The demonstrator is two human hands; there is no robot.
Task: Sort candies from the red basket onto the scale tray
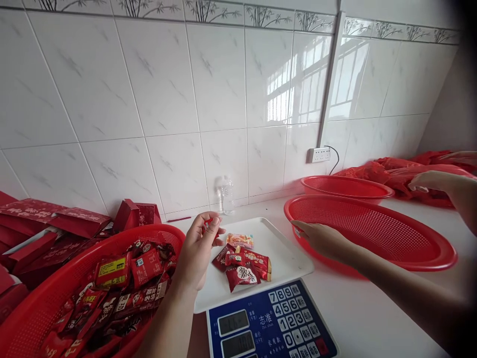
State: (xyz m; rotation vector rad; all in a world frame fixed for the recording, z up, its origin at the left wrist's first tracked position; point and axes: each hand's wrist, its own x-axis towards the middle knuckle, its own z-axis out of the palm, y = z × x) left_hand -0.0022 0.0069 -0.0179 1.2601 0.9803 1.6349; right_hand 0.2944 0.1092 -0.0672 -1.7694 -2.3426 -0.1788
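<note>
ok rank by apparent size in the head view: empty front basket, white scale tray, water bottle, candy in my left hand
1. empty front basket
2. white scale tray
3. water bottle, which stands farthest back, so distance shrinks it
4. candy pinched in the left hand, mostly covered by fingers

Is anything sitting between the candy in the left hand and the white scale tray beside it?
Nothing visible. The left hand pinches the candy over the tray's left edge; the pile of candies lies further right on the tray, out of that gap.

The left hand [197,253] hides most of its candy [206,224]; the scale [268,323] is cropped below.
</note>
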